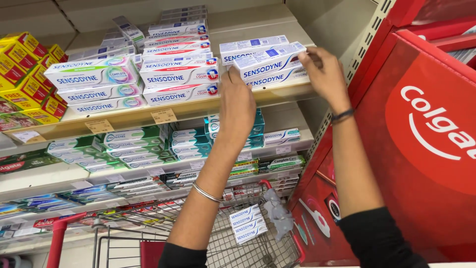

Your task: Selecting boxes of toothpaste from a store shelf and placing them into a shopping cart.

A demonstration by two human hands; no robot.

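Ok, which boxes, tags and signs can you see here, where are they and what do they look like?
White and blue carton: top shelf, long, held at its ends by left hand and right hand.
White-red cartons: stacked to its left.
Yellow boxes: far left.
Price tags: tan, on the shelf edge.
Red display panel: right side.
Cartons in cart: white, stacked.

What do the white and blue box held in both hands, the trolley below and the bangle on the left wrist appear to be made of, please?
White and blue box: probably thin printed card, with sharp folded edges and a slight sheen.
Trolley: metal wire mesh, grey and shiny, with a red handle that looks plastic.
Bangle: likely metal, a thin silvery glinting ring.
The left hand and right hand grip the box ends.
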